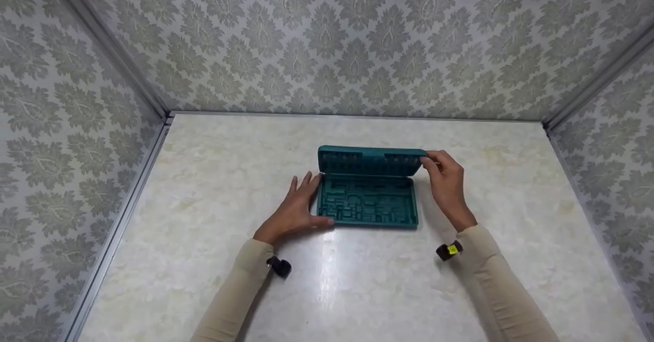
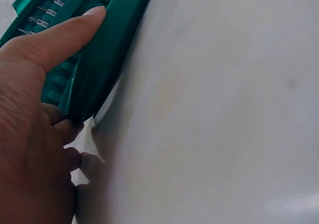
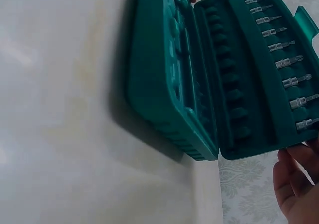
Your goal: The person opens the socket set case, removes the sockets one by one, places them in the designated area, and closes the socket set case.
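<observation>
text: nope, nothing legible | labels/brands: can't make any out tbh | numbers: none readable | signs: same deal, all three views

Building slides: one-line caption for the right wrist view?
Right hand holds the lid of an open green case, a row of metal bits lining the lid's inside.
</observation>
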Motion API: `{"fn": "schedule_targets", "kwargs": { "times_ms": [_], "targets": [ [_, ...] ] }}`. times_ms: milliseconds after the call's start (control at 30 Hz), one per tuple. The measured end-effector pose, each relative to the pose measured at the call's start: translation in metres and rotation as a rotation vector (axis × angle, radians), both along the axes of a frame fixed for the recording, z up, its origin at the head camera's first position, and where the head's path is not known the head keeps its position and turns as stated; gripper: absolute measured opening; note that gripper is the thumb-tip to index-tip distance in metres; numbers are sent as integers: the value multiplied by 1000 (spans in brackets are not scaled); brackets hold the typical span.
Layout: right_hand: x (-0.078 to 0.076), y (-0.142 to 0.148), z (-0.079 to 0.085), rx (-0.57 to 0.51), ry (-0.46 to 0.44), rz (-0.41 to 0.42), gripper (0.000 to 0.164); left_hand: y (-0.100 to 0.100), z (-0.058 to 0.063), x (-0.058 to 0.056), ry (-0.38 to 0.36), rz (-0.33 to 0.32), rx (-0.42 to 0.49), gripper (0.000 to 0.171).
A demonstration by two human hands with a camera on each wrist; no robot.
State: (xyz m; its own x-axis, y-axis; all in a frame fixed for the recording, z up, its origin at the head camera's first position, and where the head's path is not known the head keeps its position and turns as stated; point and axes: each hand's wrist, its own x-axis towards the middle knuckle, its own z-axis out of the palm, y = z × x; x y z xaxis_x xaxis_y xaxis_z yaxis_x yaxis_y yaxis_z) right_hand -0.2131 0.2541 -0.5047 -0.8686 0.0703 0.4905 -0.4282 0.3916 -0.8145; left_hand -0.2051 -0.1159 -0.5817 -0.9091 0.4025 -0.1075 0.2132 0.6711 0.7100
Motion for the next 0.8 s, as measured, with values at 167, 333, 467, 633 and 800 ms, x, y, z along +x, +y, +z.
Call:
{"fn": "schedule_targets", "kwargs": {
  "times_ms": [167, 333, 467, 633, 800],
  "targets": [
    [-22, 4, -18, -31, -35, -47, 15, 0, -2, 0, 9, 11, 11, 133],
    [-36, 5, -36, 7, -97, -81, 16, -2, -4, 2, 16, 16, 12, 134],
    [-40, -2, -39, 52, -166, -91, 27, -2, -4, 3, 22, 25, 10, 136],
    [-47, -9, -44, 96, -233, -70, 40, 0, -5, 2, 44, 25, 7, 137],
    [-52, -11, -50, 107, -312, -48, 52, 4, -6, 1, 68, 26, -8, 139]
  ]
}}
